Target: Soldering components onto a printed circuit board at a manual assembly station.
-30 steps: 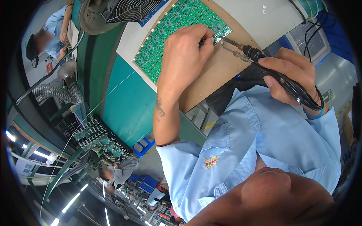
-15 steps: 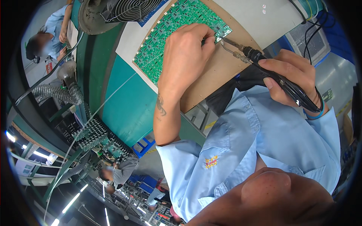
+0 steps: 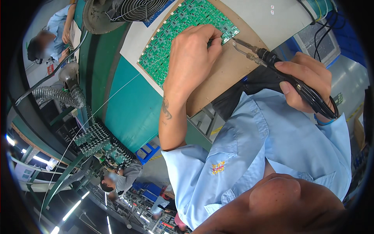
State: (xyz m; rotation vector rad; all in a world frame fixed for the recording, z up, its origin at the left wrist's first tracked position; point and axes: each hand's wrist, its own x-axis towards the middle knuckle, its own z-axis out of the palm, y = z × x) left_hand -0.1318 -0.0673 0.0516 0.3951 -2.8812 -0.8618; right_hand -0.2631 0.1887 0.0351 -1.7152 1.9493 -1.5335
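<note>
Left hand: we are resting our left hand [image 3: 191, 58] on the green panel of small printed circuit boards [image 3: 171, 39], fingers curled, thumb and forefinger pinched together near the panel's right edge; what they are pinching is too fine to tell, though a thin wire [image 3: 113, 93] is running away to the left.
Right hand: we are closing our right hand [image 3: 307, 84] around the black pen-shaped soldering iron [image 3: 288, 76], its metal tip pointing left, just beside the left fingertips.
Circuit panel: it is lying on a brown fibreboard sheet [image 3: 222, 74] on the white table [image 3: 265, 19], far and left of the iron.
Surroundings: a round metal fan [image 3: 128, 7] is standing at the far left; a person in blue [image 3: 52, 31] is working further left.
</note>
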